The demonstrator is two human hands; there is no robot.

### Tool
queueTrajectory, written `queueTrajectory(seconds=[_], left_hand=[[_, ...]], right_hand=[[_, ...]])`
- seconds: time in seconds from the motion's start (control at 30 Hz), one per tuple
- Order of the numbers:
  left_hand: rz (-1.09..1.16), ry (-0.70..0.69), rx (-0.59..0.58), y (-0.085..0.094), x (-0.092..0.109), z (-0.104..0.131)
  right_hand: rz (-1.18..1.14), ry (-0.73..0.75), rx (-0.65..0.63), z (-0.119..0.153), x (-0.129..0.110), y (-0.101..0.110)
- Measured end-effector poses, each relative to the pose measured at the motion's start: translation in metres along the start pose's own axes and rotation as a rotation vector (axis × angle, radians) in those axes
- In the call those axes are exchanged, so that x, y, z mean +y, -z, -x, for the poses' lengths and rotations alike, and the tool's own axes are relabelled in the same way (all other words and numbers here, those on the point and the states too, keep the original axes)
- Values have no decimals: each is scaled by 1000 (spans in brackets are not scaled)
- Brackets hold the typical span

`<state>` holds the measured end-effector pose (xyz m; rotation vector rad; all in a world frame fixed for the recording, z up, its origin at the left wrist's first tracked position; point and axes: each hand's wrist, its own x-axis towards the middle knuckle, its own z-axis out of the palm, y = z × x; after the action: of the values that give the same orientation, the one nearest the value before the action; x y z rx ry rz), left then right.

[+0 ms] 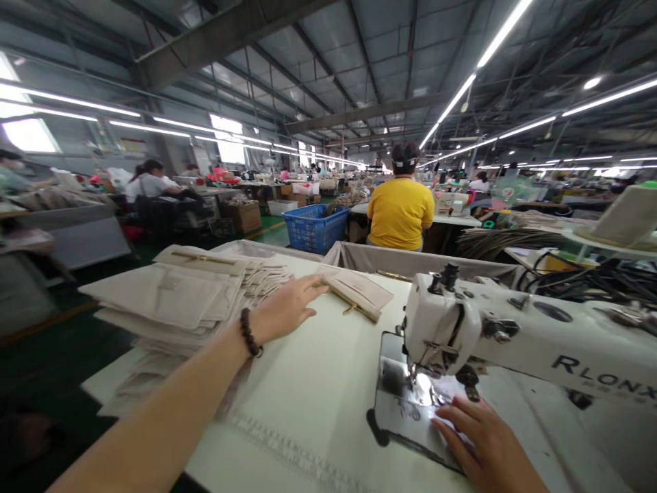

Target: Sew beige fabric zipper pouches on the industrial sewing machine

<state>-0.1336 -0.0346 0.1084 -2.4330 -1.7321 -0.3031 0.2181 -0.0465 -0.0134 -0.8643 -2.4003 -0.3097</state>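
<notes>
My left hand (282, 308) was open, fingertips at the left end of a beige pouch (364, 289), flat on the surface (308, 383) between stack (185, 301) and sewing machine (518, 318); my right hand (487, 441) was open near the needle (412, 376), where fingers were best kept clear, the cloth wanting light, even pressure

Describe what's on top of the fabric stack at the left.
Beige fabric with a gold-coloured strip and a small patch. Lower layers show mainly edges; their faces are covered.

The pale table (308, 383) carries a sewing machine (513, 329). Stacked beige fabric pieces (189, 294) lie on it, and ruler markings (287, 448) run along its near side.
</notes>
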Motion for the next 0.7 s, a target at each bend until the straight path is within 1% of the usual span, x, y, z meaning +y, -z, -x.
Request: queueTrajectory(seconds=[0.07,0.1,0.13,0.17,0.2,0.27,0.3,0.33,0.4,0.47,0.5,0.57,0.63,0.67,0.7], left_hand=[[-68,53,204,37,-23,35],[-105,120,299,50,-36,53],[-145,177,318,60,-50,70],[-156,206,293,66,-63,86],[-156,222,238,68,-75,100],[-132,232,97,65,-95,123],[-108,246,60,62,-101,131],[-78,267,37,60,-106,137],[-21,309,36,59,-110,144],[36,352,40,63,-113,148],[64,398,72,66,-115,149],[108,546,226,73,-119,147],[116,685,431,83,-118,140],[92,712,525,89,-114,135],[61,703,589,96,-106,129]], right_hand=[[15,66,65,-1,2,-1],[24,90,84,-1,3,-1],[33,107,94,-1,4,-2],[43,120,99,-1,5,-2],[55,132,107,-1,5,-2],[84,157,119,0,6,-1],[99,176,122,0,7,-1],[111,189,123,1,8,-1],[126,192,128,2,11,-1],[123,185,145,3,16,1],[116,178,151,2,17,4],[98,177,147,-1,17,15],[55,174,150,-8,10,31],[13,167,150,-12,2,40],[-57,137,151,-15,-7,48]])
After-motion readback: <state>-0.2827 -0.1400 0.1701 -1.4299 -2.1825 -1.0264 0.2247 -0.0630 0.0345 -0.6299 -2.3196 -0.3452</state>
